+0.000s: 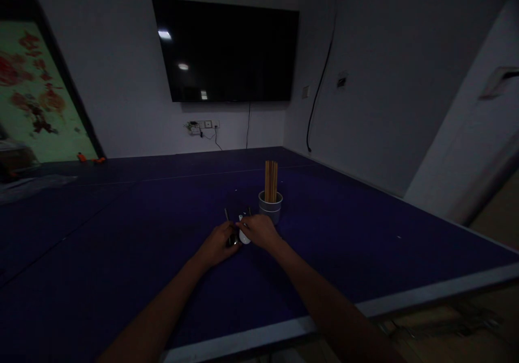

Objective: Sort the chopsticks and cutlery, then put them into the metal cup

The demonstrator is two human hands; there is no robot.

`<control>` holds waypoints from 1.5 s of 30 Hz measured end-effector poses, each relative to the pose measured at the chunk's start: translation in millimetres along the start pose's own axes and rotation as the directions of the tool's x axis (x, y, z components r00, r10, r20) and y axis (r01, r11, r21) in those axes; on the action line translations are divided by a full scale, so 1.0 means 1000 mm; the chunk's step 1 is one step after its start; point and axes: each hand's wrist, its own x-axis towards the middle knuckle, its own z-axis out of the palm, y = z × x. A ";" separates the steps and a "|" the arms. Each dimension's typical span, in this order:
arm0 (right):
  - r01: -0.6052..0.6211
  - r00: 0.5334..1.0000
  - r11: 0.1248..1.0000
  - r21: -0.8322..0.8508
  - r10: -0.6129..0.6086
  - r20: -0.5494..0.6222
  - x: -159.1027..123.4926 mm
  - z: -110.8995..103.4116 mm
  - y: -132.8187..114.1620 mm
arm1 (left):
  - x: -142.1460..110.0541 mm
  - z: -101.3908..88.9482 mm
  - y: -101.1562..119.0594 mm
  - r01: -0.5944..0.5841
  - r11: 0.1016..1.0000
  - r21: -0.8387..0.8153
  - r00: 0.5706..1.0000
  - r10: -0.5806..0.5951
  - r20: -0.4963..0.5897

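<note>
Close together on the purple tabletop [324,255], both of my hands work just in front of a grey cup. My left hand [217,245] is closed around a shiny metal spoon [232,240], whose thin handle sticks up past the fingers. My right hand [260,230] has its fingers pinched at a white spoon [244,238], with the bowl of the spoon toward me. A dark thin handle end shows just beyond the right fingers; what it belongs to is hidden. The grey cup [270,208] holds a bundle of upright wooden chopsticks [271,181].
Clear plastic wrapping [34,186] lies at the far left of the table. Orange items [82,157] sit at the back left. A pale edge strip [243,342] runs along the near side. A television [231,52] hangs on the wall, with a black cable [320,90] beside it.
</note>
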 end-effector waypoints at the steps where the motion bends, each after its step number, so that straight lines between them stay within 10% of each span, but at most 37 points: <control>1: -0.002 1.000 1.000 0.004 0.002 -0.007 0.000 0.001 0.000 | 0.000 0.000 0.000 -0.007 1.000 -0.007 1.000 0.007 -0.022; 12: -0.079 0.945 0.918 0.388 0.193 -0.263 0.002 0.006 0.008 | -0.005 -0.006 0.010 -0.231 0.956 0.180 0.924 0.273 -0.269; 25: 0.144 0.847 0.482 0.864 0.392 -0.359 0.008 0.005 0.012 | -0.002 -0.007 0.017 -0.326 0.905 0.274 0.904 0.383 -0.190; 35: 0.189 0.369 0.494 0.849 0.765 -0.528 0.001 -0.018 0.057 | -0.004 -0.008 0.012 -0.225 0.916 0.331 0.910 0.319 -0.265; 45: -0.062 0.444 0.642 0.764 0.704 -0.555 0.005 -0.004 0.074 | -0.005 -0.005 0.005 -0.181 0.931 0.317 0.928 0.268 -0.258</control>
